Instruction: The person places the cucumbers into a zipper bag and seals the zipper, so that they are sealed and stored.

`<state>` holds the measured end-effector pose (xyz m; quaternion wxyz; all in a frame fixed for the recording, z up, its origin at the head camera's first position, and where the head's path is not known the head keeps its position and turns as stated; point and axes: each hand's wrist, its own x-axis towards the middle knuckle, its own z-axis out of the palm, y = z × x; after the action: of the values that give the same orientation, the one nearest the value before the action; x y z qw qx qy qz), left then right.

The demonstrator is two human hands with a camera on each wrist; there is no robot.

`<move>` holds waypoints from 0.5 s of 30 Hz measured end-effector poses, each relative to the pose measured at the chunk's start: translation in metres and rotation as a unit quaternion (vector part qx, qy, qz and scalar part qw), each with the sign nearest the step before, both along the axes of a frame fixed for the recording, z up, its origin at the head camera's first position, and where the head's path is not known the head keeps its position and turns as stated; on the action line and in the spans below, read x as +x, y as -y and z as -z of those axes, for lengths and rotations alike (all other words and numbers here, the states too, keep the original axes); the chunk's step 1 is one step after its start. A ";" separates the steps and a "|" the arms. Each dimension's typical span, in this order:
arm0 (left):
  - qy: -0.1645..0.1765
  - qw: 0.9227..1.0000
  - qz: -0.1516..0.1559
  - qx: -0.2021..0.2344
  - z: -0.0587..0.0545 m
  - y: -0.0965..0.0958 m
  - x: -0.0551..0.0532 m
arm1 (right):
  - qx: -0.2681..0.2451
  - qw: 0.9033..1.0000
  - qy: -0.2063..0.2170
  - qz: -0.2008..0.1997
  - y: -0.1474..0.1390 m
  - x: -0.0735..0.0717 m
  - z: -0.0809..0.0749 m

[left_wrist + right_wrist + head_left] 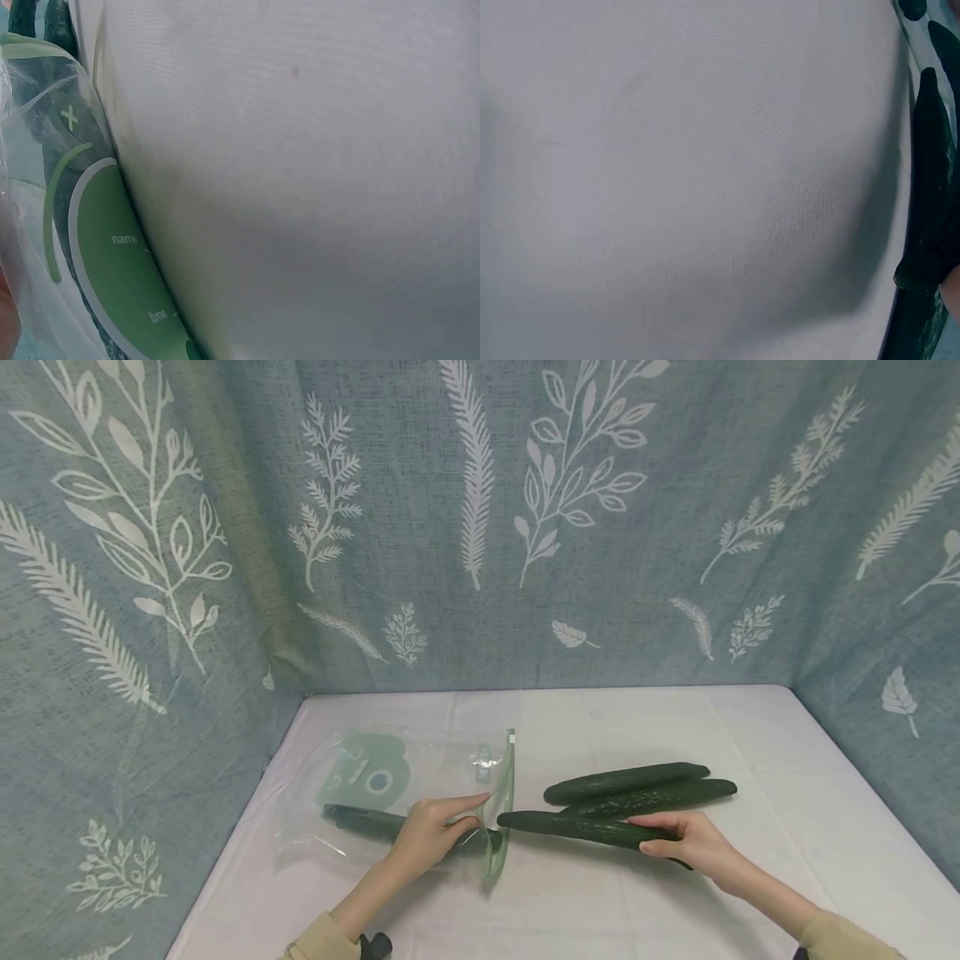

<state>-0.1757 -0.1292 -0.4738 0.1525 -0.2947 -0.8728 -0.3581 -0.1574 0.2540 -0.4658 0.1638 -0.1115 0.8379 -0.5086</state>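
A clear zip bag [442, 760] with green print and a green-edged mouth lies flat at the left, its mouth toward the right. Inside it rests one dark green cucumber [367, 822]. My left hand [427, 837] pinches the bag near its mouth, which gapes. In my right hand [697, 847] is a second cucumber [570, 827], gripped near its right end between thumb and fingers, its left tip right at the bag's opening. The left wrist view shows the bag's green label [112, 255] close up.
Behind the held cucumber, two more cucumbers, a rear one [626, 783] and a front one [697, 791], lie side by side. A white cloth [570, 910] covers the table. Blue-green leaf-patterned curtains [420, 527] enclose the back and sides.
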 end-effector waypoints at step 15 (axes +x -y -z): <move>-0.014 1.000 0.012 0.004 0.000 0.001 0.001 | -0.010 1.000 -0.004 0.009 0.020 -0.007 0.007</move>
<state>-0.1752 -0.1301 -0.4734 0.1611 -0.3096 -0.8654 -0.3595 -0.1642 0.2336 -0.4732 0.1544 -0.1078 0.8343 -0.5182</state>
